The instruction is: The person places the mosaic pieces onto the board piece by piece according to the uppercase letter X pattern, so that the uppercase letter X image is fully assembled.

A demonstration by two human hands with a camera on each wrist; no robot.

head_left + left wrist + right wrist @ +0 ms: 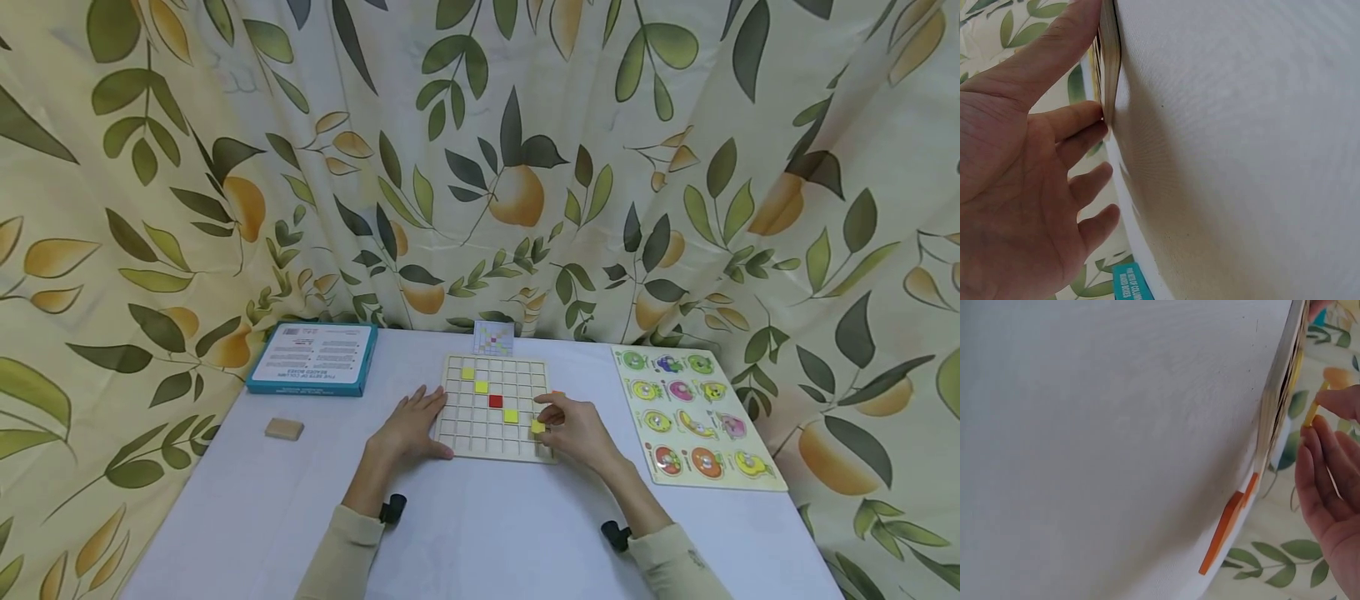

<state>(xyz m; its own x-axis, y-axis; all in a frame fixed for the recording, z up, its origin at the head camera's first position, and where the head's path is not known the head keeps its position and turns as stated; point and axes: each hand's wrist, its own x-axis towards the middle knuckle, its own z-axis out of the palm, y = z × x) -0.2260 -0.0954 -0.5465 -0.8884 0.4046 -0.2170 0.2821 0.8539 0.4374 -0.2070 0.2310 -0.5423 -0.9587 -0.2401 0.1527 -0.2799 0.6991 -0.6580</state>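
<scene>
A square grid board (465, 425) lies on the table, with three yellow tiles (511, 416) and one red tile (496, 402) in a diagonal row. Spread along the board's left edge, my left hand (408, 429) touches it with fingertips and thumb, as the left wrist view also shows at the board's side (1110, 69). Between thumb and fingertips my right hand (581, 429) pinches another yellow tile (1313, 411), held just above the board's right side. Orange tiles (1219, 534) lie beside the board's right edge, mostly hidden by the right hand in the head view.
Behind the board stands a small pattern card (493, 338). A teal box (311, 358) lies at the back left, with a wooden block (284, 429) in front of it. To the right is a fruit picture board (701, 417). A leaf-patterned curtain (480, 208) hangs behind the table.
</scene>
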